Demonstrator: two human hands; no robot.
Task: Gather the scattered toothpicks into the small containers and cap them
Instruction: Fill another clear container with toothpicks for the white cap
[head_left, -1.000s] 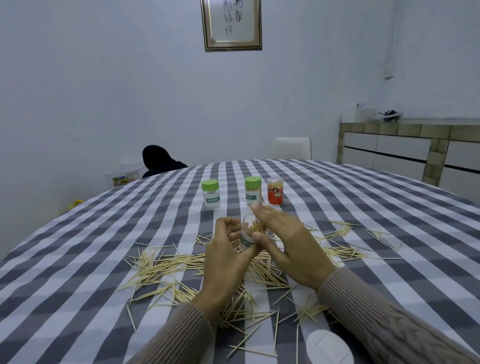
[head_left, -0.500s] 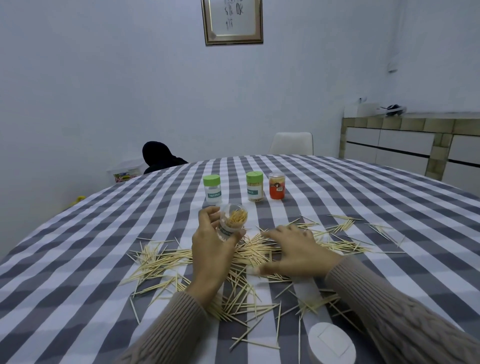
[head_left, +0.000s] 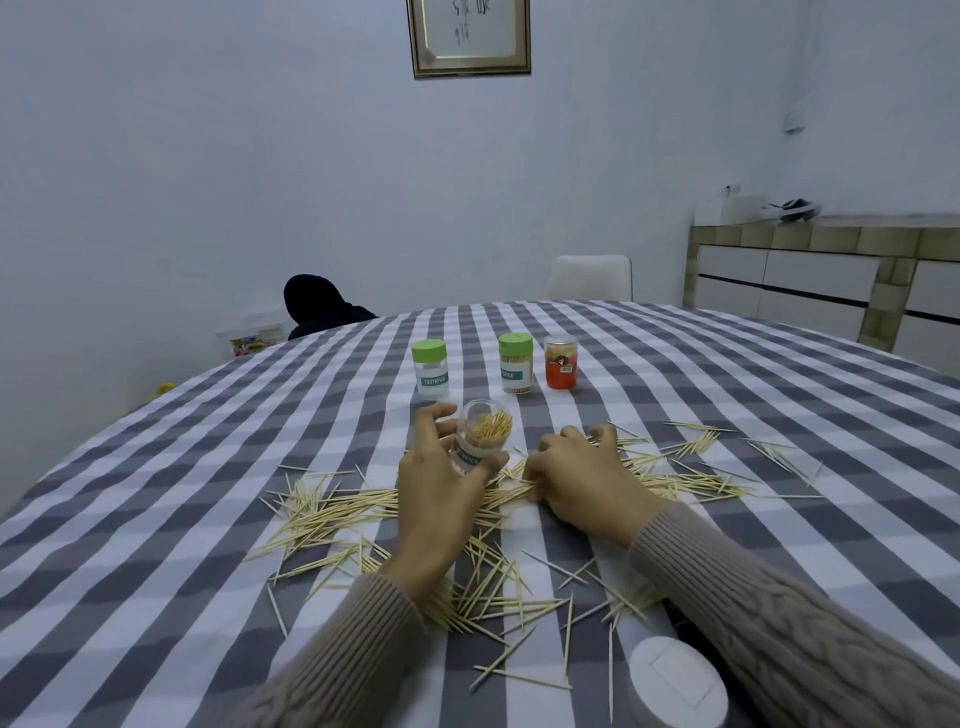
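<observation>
Many loose toothpicks (head_left: 332, 512) lie scattered over the checked tablecloth (head_left: 182, 467). My left hand (head_left: 439, 483) grips a small clear uncapped container (head_left: 480, 436), tilted toward me and partly filled with toothpicks. My right hand (head_left: 582, 475) lies on the pile just right of it, fingers curled down onto the toothpicks. Farther back stand an empty green-capped container (head_left: 430, 366), a full green-capped container (head_left: 516, 362) and a red-labelled container (head_left: 560, 362).
A white round lid (head_left: 675, 686) lies at the table's near edge by my right sleeve. More toothpicks (head_left: 696, 441) spread to the right. A white chair (head_left: 589, 278) stands beyond the table, a cabinet (head_left: 831, 280) at the right wall.
My right hand dropped from the container's mouth down onto the pile and curled its fingers over toothpicks. My left hand kept the container, shifting it slightly left and away.
</observation>
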